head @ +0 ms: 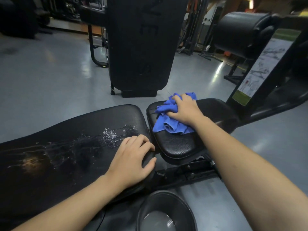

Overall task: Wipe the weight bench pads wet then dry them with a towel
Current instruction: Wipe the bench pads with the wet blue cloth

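A long black bench pad [70, 147] runs across the lower left, with streaks and beads of water on its near end. To its right sits the smaller black seat pad [180, 144]. A crumpled blue cloth [170, 125] lies on the seat pad's far half. My right hand [185, 109] presses down on the cloth and grips it. My left hand [131, 160] rests on the long pad's near right corner, fingers curled over its edge, holding nothing else.
A black bowl [165, 212] with water stands on the floor below the bench. An upright black pad [141, 44] stands ahead. A roller pad [241, 32] and a frame with an instruction placard [260, 69] are at right. Grey floor lies at left.
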{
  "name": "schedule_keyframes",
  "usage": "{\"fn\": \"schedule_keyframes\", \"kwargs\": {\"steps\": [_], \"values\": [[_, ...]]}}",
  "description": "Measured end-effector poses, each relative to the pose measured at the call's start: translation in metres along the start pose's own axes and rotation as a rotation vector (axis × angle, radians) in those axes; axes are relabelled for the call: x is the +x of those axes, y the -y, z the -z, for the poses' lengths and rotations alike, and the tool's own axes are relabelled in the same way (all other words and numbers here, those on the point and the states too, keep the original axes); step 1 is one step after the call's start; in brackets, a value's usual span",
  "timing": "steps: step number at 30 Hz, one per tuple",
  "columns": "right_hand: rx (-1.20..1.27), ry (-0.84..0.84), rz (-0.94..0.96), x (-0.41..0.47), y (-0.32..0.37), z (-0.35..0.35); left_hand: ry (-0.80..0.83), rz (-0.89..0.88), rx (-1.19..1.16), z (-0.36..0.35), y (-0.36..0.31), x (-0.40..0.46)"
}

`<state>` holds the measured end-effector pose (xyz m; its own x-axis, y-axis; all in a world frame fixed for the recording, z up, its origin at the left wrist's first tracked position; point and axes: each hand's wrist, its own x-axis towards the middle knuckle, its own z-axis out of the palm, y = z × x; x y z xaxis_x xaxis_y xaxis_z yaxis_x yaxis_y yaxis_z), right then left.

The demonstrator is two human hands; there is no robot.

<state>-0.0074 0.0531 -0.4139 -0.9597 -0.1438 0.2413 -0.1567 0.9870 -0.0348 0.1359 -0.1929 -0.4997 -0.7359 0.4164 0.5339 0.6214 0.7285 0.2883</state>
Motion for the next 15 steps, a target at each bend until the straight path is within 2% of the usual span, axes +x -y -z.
{"fn": "schedule_keyframes", "kwargs": {"steps": [8, 15], "values": [[0.085, 0.0, 0.259, -0.064, 0.036, -0.006, 0.004, 0.019, 0.032, 0.002, -0.004, 0.001], [0.096, -0.015, 0.244, -0.102, -0.003, 0.018, 0.003, 0.029, 0.035, 0.003, -0.003, -0.003]]}}
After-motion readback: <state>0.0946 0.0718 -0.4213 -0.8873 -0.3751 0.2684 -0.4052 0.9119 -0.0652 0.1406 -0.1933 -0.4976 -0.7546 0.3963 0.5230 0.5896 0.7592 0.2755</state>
